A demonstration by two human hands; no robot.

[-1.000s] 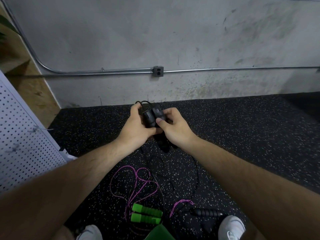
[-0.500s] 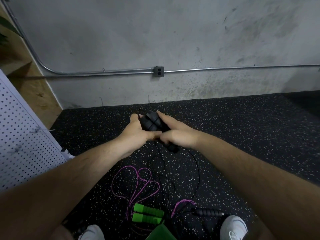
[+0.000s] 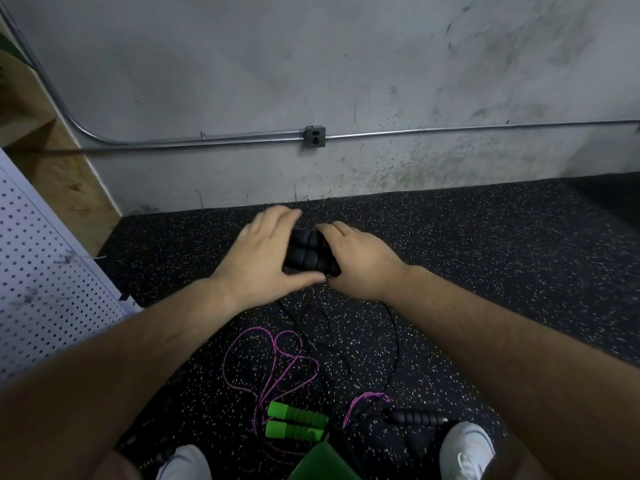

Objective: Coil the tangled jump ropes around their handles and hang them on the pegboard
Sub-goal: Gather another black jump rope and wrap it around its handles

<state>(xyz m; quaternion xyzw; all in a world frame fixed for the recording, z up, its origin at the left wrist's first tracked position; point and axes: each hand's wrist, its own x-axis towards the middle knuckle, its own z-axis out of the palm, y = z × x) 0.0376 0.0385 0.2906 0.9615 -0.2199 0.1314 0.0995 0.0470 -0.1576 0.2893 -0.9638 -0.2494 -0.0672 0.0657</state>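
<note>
Paired black handles (image 3: 309,251) clasped by right hand (image 3: 362,261); left hand (image 3: 260,263) blurred, grip unclear. Loose cord (image 3: 397,341) light, limp: pinch near handles.

Two black foam handles (image 3: 310,252), side by side, are held above the floor, black cord (image 3: 396,341) trailing down. Green handles (image 3: 296,422) with tangled pink cord (image 3: 276,342) lie below; white pegboard (image 3: 41,271) stands left.

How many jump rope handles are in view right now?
5. Two black foam handles held between the left hand and right hand; two green foam handles on the speckled floor; one black ridged handle by the white right shoe. Others may be hidden.
</note>
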